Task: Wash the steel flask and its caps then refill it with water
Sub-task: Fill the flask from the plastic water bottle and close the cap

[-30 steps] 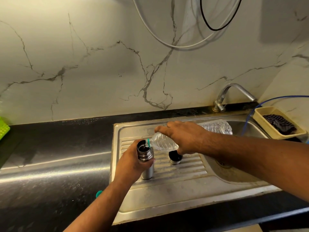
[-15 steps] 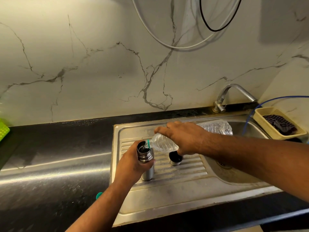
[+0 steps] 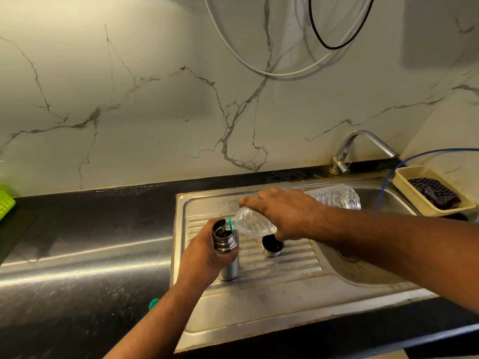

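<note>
The steel flask (image 3: 226, 242) stands upright and uncapped on the ribbed drainboard of the sink (image 3: 259, 301). My left hand (image 3: 204, 255) grips its body. My right hand (image 3: 282, 213) holds a clear plastic water bottle (image 3: 252, 224) tipped almost level, its green-ringed mouth over the flask's opening, and water runs in. A steel cap (image 3: 272, 246) with a dark inside sits open side up on the drainboard, just right of the flask and partly under my right hand.
A small teal cap (image 3: 153, 303) lies on the black counter left of the sink. The tap (image 3: 363, 146) stands behind the basin. A beige basket (image 3: 404, 187) holding a dark cloth sits at far right. A green basket (image 3: 5, 203) shows at the left edge.
Both hands hold much the same pose; the bottle stays tipped over the flask's mouth and water keeps pouring in.
</note>
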